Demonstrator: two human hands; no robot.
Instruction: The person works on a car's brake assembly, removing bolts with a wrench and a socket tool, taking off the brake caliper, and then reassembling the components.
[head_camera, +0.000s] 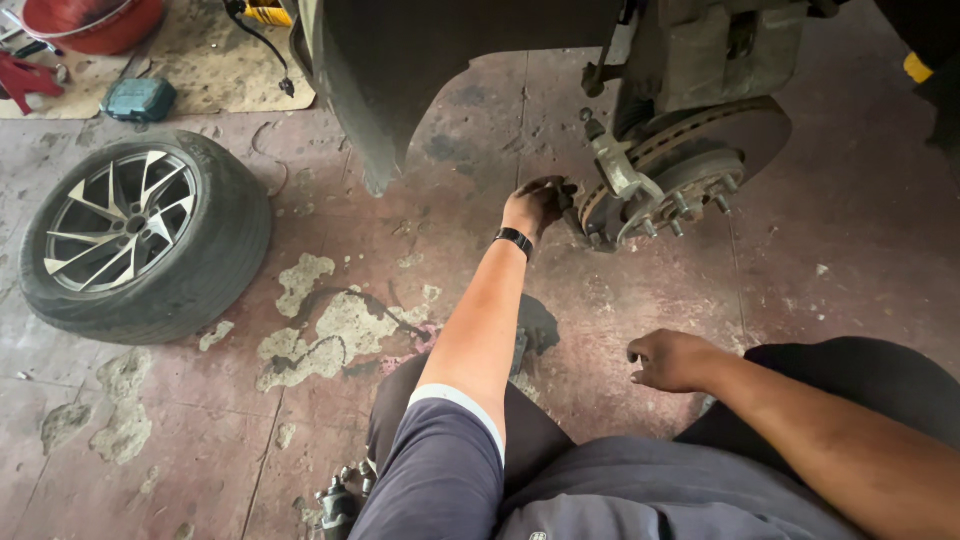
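Note:
My left hand (535, 205), with a black band on its wrist, reaches out to the rear edge of a car's bare brake disc (735, 130) and wheel hub with studs (680, 205). Its fingers curl around a small dark part beside the brake caliper bracket (618, 170); what it grips I cannot tell. My right hand (672, 360) hovers low above the floor near my knee, fingers loosely curled, holding nothing. A removed wheel with a silver alloy rim (140, 235) lies flat on the floor to the left.
The car's dark wheel arch (400, 70) hangs overhead. A red basin (95, 20), a teal case (138, 98) and cardboard (215, 65) lie at the far left. Small metal parts (340, 495) sit by my left leg. The reddish floor is stained and chipped.

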